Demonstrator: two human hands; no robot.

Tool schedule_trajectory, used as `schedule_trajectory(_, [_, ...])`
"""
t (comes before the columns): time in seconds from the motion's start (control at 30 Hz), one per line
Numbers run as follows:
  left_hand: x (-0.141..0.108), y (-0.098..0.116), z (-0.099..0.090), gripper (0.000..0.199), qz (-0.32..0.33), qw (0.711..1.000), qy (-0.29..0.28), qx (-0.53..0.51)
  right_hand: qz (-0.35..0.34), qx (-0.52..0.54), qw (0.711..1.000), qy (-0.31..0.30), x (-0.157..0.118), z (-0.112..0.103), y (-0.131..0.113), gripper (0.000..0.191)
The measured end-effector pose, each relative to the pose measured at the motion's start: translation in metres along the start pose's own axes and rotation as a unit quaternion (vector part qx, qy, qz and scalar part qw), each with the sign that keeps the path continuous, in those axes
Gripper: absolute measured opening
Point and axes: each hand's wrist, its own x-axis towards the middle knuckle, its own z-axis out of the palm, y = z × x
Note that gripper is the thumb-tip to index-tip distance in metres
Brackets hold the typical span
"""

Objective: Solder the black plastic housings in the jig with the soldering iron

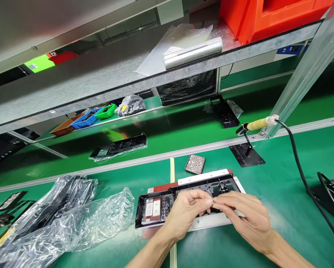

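Note:
My left hand (187,213) and my right hand (246,215) meet fingertip to fingertip above a long black plastic housing (139,210). Both are closed in a pinch around something too small to name. The housing lies in a fixture with white strips (208,223) and reddish-brown base parts. Its left end shows a framed window and a row of round reddish holes, while a dark cylindrical part (221,187) sits toward the right. My fingers hide the middle of it. Just behind stands a small square tray (195,164) full of tiny metal pieces.
Clear plastic bags (105,219) with black parts cover the left bench. A yellow-handled tool (257,124) with a black cable (298,156) leans at a stand on the right. Black panels (122,146) lie on the green conveyor behind. A metal shelf (99,74) hangs overhead, holding a red bin (267,22).

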Motion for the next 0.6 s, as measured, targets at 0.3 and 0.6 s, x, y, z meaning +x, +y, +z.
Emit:
schedule_trajectory(0.3, [-0.024, -0.009, 0.003, 0.037, -0.036, 0.997, -0.032, -0.06, -0.093, -0.023, 0.988, -0.119, -0.005, -0.018, -0.02, 0.026])
schedule_trajectory(0.6, [-0.01, -0.023, -0.001, 0.012, 0.219, 0.895, 0.124, 0.368, 0.2, -0.165, 0.949, 0.178, 0.039, -0.048, 0.062, 0.039])
